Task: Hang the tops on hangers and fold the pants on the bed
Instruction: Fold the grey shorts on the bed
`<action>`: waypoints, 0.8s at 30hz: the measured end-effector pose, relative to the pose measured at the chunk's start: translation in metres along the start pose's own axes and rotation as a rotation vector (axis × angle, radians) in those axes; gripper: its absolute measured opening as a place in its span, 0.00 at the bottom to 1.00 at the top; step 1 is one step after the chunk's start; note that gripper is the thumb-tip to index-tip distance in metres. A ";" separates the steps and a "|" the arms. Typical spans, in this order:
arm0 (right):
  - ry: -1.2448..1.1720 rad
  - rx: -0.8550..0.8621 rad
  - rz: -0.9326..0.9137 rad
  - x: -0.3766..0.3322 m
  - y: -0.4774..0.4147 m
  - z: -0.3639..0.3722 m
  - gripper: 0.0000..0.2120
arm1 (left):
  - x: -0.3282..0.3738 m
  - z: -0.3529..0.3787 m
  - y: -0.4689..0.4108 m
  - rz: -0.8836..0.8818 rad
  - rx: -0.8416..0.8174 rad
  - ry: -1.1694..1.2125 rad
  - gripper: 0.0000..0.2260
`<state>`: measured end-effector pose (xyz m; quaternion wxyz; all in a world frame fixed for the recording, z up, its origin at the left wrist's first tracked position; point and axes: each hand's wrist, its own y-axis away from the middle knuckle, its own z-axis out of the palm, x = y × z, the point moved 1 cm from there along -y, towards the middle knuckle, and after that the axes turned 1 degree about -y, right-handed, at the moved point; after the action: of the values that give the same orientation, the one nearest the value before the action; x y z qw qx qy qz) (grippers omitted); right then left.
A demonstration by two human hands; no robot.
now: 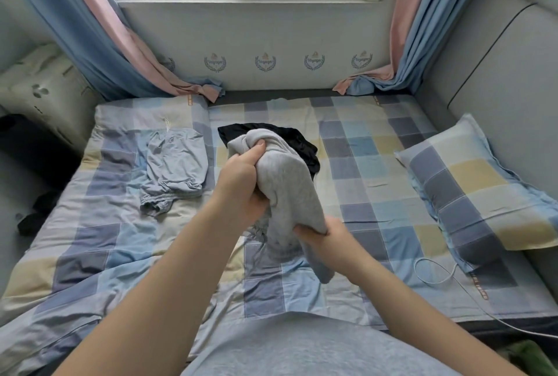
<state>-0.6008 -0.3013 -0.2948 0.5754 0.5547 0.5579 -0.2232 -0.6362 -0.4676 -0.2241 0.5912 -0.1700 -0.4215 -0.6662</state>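
Observation:
I hold a bunched light grey garment (290, 185) above the middle of the bed (362, 182). My left hand (241, 176) grips its upper part in a fist. My right hand (320, 233) pinches its lower edge, and a loose end hangs below. Behind the grey garment a black garment (305, 143) lies on the checked sheet, partly hidden. A crumpled blue-grey pair of pants (173, 170) lies flat on the left half of the bed. No hanger is in view.
A checked pillow (483, 191) lies at the right by the padded wall. A white cable (434, 273) loops on the sheet near the front right. Curtains (193, 85) drape onto the bed's far corners under the window. Dark items (33, 218) lie on the floor at the left.

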 end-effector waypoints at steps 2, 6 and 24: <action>-0.121 0.108 0.009 -0.003 -0.004 -0.008 0.10 | 0.001 -0.006 -0.004 0.039 -0.042 0.010 0.08; -0.392 0.258 0.025 -0.023 -0.008 -0.029 0.08 | -0.004 -0.025 -0.003 0.025 -0.118 -0.419 0.13; -0.563 -0.117 -0.105 -0.041 0.006 -0.041 0.29 | -0.063 -0.030 0.014 -0.062 -0.067 -0.427 0.14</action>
<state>-0.6236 -0.2781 -0.2463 0.7264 0.4074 0.4159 -0.3653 -0.6001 -0.4493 -0.2823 0.4617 -0.3138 -0.5201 -0.6464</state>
